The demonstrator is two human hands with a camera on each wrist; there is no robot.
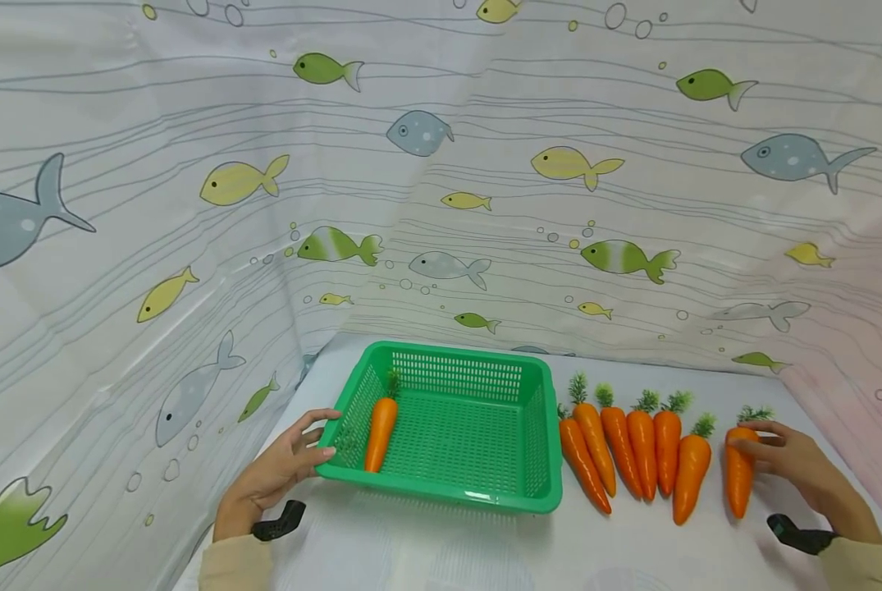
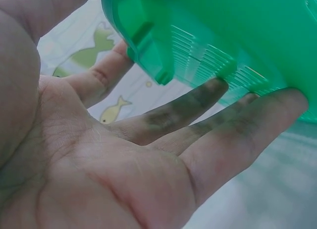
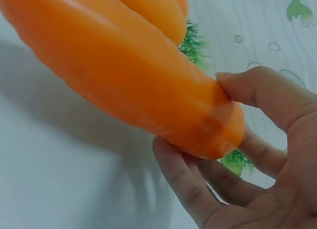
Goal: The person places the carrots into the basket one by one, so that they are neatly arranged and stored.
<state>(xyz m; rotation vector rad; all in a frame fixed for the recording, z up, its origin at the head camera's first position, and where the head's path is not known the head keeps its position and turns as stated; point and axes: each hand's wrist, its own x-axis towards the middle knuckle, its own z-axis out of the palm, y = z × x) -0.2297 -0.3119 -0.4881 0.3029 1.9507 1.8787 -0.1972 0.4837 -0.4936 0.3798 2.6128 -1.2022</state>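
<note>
Left hand: at the left end of the basket; thumb at the rim, fingers against the outer wall and underside, gripping that end. Left hand (image 1: 278,468).
Green basket: on the white surface (image 1: 603,558), left of the carrot row; rectangular, perforated, opening upward. Green basket (image 1: 448,492).
Basket contents: one orange carrot (image 1: 381,431) near the left wall, leafy end toward the far side.
Right hand: thumb and fingers pinching the held carrot (image 1: 739,484) at its thick, leafy end. Right hand (image 1: 795,464).
Held carrot position: right of the row, well apart from the basket; narrow end toward the person. Contact with the surface cannot be determined.
Carrot row (image 1: 641,451): six units between basket and held carrot, leafy ends pointing away from the person.
Wrist fittings: black strap (image 1: 280,522) on each wrist, adjoining a beige sleeve (image 1: 235,562).
Enclosure: pale backdrop (image 1: 485,238) printed with fish and wavy lines.
</note>
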